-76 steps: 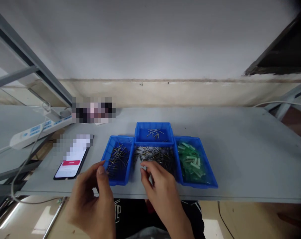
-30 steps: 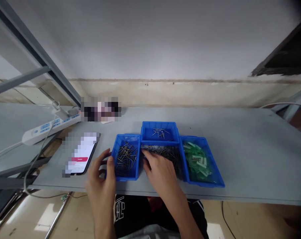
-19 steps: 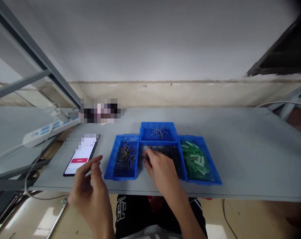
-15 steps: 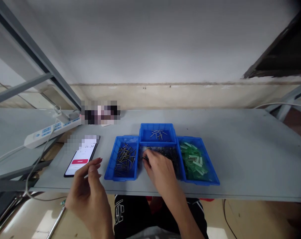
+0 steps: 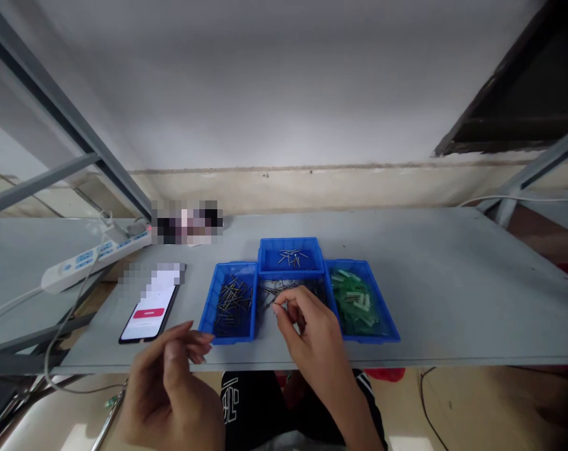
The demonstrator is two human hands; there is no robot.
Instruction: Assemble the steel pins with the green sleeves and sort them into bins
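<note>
My right hand point(image 5: 312, 332) hovers over a pile of thin metal pins point(image 5: 291, 289) lying between the blue trays, its thumb and forefinger pinched on one small pin. My left hand point(image 5: 171, 376) is lifted in front of the table's near edge, just short of the left blue tray point(image 5: 232, 302) of dark pins. Its fingertips are drawn together against the thumb, and whatever may be between them is too small to make out. A right blue tray point(image 5: 362, 300) holds green plastic pieces. A smaller back tray point(image 5: 291, 254) holds a few pins.
A phone point(image 5: 147, 311) with a lit screen lies left of the trays. A white power strip point(image 5: 96, 254) with cables sits further left on the grey table point(image 5: 453, 294). A metal frame runs along the left, and the wall stands behind.
My right hand has lifted from the pin pile with its fingers pinched. My left hand has drawn back from the left tray toward me and its fingers have closed. The view has tilted slightly.
</note>
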